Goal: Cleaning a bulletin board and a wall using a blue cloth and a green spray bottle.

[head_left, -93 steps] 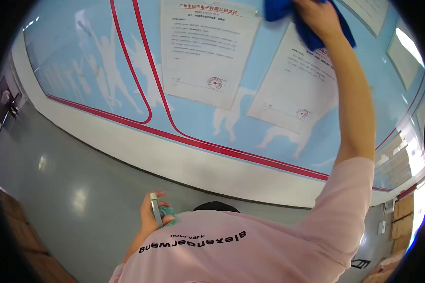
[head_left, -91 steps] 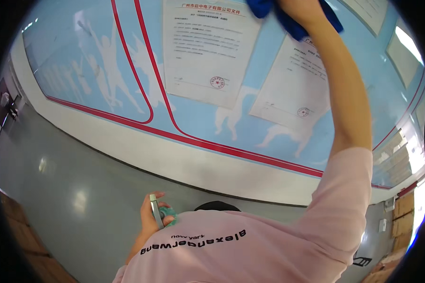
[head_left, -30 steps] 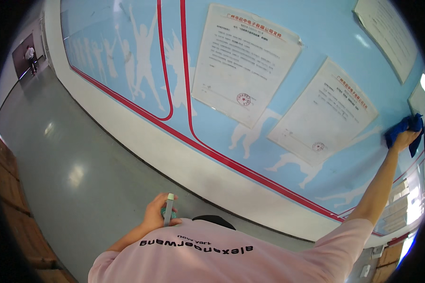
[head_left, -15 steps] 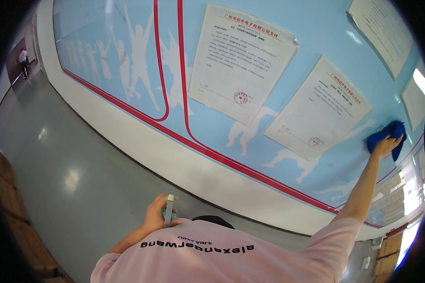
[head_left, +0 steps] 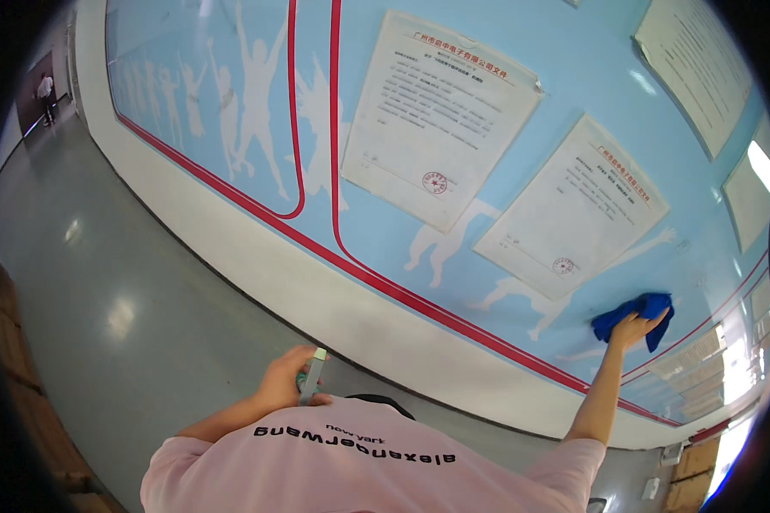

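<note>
A blue cloth point(head_left: 610, 320) is pressed to the light-blue wall panel point(head_left: 436, 286), bunched under my right hand point(head_left: 631, 328). My right arm stretches out to that side, below the lower right corner of a printed sheet point(head_left: 565, 201). Close to my body, my left hand point(head_left: 281, 380) is wrapped round a small grey object with a pale-green tip point(head_left: 313, 376) and a teal part beneath. Its exact kind does not show, and my fingers hide some of it.
Other printed sheets point(head_left: 432, 128) are fixed to the panel, among white figure silhouettes and red stripes. Grey floor point(head_left: 145, 291) runs along the wall's foot to the left. Brown boxes point(head_left: 26, 402) line the left edge. Far off at upper left stands a person point(head_left: 46, 96).
My right hand has brought the blue cloth down the panel and to the left. My left hand keeps its hold, with the grey object tilted slightly further right.
</note>
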Motion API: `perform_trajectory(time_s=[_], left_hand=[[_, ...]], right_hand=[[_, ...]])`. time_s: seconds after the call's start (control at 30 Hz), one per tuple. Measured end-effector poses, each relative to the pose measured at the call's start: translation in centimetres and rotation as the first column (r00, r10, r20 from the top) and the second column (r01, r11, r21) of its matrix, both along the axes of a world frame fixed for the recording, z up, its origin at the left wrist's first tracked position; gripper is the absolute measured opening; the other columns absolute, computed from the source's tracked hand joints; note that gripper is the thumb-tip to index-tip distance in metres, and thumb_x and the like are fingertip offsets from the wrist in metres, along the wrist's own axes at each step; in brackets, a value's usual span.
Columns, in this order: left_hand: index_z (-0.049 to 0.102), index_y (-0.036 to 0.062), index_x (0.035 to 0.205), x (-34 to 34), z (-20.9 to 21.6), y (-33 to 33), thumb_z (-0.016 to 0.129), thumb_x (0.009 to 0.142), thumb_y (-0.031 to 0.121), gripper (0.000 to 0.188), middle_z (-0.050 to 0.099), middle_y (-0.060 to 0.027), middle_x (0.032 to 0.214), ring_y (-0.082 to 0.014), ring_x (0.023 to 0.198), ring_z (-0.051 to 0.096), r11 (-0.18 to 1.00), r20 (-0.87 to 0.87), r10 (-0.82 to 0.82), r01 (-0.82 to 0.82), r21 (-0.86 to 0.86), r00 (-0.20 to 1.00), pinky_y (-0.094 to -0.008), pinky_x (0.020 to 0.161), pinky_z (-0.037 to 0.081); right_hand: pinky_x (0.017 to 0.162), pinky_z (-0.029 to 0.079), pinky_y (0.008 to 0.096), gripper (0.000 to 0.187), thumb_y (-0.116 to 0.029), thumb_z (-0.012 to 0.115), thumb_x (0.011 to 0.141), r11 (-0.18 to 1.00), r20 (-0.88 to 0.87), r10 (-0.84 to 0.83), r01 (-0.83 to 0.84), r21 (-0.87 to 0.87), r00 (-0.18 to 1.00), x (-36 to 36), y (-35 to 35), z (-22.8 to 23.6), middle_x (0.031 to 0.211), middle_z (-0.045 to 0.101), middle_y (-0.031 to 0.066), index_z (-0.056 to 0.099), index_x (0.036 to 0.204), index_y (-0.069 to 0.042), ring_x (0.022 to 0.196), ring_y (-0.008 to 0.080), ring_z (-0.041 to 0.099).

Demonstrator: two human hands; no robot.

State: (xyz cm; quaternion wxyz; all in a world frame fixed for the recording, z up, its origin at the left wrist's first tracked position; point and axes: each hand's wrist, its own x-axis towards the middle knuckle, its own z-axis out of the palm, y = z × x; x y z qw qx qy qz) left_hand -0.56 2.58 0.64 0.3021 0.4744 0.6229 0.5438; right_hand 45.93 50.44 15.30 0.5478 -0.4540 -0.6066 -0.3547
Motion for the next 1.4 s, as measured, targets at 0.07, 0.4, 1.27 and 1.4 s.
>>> perform_trajectory(time_s=[0.07, 0.4, 1.27, 1.4], left_hand=[[0.056, 0.0095, 0.116, 0.5, 0.4, 0.7, 0.089, 0.063, 0.023, 0.064, 0.057, -0.0090, 0.113, -0.0202, 0.082, 0.065, 0.999, -0.002, -0.023, 0.023, -0.047, 1.000, -0.0322, 0.071, 0.052], [0.057, 0.0093, 0.115, 2.5, 0.8, 2.5, 0.090, 0.061, 0.025, 0.064, 0.057, -0.0080, 0.113, -0.0199, 0.081, 0.063, 0.998, -0.037, 0.023, -0.025, -0.062, 0.999, -0.0333, 0.070, 0.051], [0.056, 0.0047, 0.115, 4.2, -0.1, 1.5, 0.091, 0.060, 0.029, 0.070, 0.054, -0.0095, 0.108, -0.0212, 0.079, 0.064, 0.988, 0.051, 0.144, -0.146, 0.048, 0.988, -0.0317, 0.065, 0.053], [0.057, 0.0057, 0.115, 4.4, 0.4, 1.4, 0.092, 0.058, 0.029, 0.071, 0.054, -0.0095, 0.109, -0.0210, 0.079, 0.065, 0.987, 0.092, 0.160, -0.160, 0.001, 0.983, -0.0313, 0.064, 0.053]], right_hand=[[0.115, 0.020, 0.0433, 0.054, -0.008, 0.045, 0.089, 0.999, -0.060, 0.028, -0.025, 0.041, 0.998, 0.9, 2.1, 3.8, 0.148, 0.026, 0.0284, 0.032, 0.138, 0.011, 0.135, 0.0402, 0.029], [0.104, 0.036, 0.0434, 0.056, -0.041, 0.044, 0.093, 0.927, -0.193, -0.092, 0.155, 0.343, 0.977, 7.8, 12.8, 23.0, 0.129, 0.051, 0.0283, 0.058, 0.117, 0.008, 0.121, 0.0410, 0.047], [0.105, 0.034, 0.0431, 0.039, -0.020, 0.049, 0.091, 0.927, -0.085, -0.143, 0.163, 0.338, 0.986, 10.9, 10.2, 22.8, 0.132, 0.051, 0.0209, 0.053, 0.125, -0.002, 0.124, 0.0383, 0.044], [0.104, 0.035, 0.0418, 0.041, -0.020, 0.047, 0.092, 0.950, -0.129, -0.145, 0.174, 0.259, 0.981, 8.3, 6.9, 19.2, 0.137, 0.046, 0.0204, 0.047, 0.130, -0.003, 0.126, 0.0382, 0.042]])
